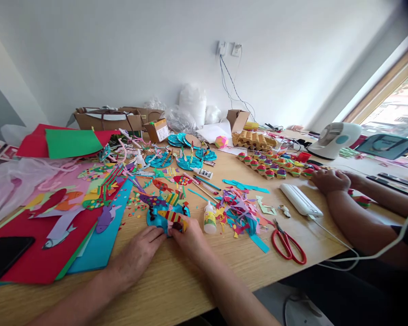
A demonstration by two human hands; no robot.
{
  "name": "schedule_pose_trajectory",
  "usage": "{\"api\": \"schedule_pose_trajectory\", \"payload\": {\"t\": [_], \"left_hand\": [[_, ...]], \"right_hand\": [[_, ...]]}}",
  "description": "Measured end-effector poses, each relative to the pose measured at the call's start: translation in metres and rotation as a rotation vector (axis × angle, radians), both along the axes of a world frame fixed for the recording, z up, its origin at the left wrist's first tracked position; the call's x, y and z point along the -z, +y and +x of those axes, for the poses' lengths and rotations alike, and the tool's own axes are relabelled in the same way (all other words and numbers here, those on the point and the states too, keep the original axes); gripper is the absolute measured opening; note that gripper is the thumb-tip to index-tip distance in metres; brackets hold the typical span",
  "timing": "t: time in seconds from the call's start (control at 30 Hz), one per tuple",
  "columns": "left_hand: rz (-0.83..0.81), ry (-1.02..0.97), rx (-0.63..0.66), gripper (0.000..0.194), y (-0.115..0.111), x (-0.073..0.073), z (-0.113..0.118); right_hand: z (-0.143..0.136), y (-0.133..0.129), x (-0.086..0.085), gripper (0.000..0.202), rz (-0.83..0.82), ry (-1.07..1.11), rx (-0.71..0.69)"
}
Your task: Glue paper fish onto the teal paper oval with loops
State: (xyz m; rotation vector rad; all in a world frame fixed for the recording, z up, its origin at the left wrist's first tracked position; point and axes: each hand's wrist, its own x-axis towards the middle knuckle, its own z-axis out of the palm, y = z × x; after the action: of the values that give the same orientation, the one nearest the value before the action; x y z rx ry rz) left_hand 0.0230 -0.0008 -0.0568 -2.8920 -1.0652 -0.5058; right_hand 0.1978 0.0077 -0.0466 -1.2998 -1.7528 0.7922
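A round blue disc [152, 220] lies on the table in front of me, with paper fish standing on it. One is a purple spotted paper fish [152, 200]; the other is a red-and-yellow striped paper fish [170, 216]. My left hand [139, 249] rests on the table, its fingertips closed against the near edge of the disc. At the tail of the striped fish, my right hand [192, 240] pinches with thumb and forefinger; dark fuzzy bits show by the fingertips. Just right of that hand stands a glue bottle [210, 218].
Red-handled scissors [288, 244], paper scraps [240, 208] and a white power strip [301, 200] lie to the right. Beyond them are a co-worker's hands [331, 181] near painted egg trays [268, 164]. Coloured paper sheets [71, 244] and a black phone [7, 256] lie left.
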Motion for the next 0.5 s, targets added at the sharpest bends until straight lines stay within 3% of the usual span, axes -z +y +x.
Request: {"api": "schedule_pose_trajectory", "payload": {"t": [0.33,0.5], "left_hand": [[0.173,-0.01,0.025,0.047,-0.003,0.024,-0.011],[0.22,0.003,0.024,0.046,-0.002,0.025,-0.008]], "right_hand": [[0.0,0.003,-0.002,0.015,0.008,-0.088,0.02],[0.002,0.004,-0.002,0.015,0.026,-0.124,-0.021]]}}
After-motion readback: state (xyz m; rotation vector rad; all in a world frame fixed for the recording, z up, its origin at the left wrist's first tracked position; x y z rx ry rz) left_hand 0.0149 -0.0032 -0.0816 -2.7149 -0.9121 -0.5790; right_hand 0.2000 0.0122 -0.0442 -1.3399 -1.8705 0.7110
